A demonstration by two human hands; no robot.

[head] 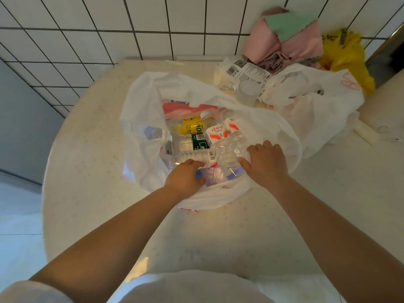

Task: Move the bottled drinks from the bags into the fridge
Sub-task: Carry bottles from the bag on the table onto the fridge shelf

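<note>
1. I have one view only, a wide-angle camera on the person's head.
2. It looks forward and steeply down over the table (pixel 91 193), toward the tiled wall (pixel 131 29).
3. It sits close: both forearms reach up from the bottom edge, and straight lines bow at the borders.

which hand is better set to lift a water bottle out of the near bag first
Probably the right hand: its thumb and fingers already wrap a clear water bottle lying on top in the white bag. The left hand grips a bottle lower down, partly hidden.
</note>
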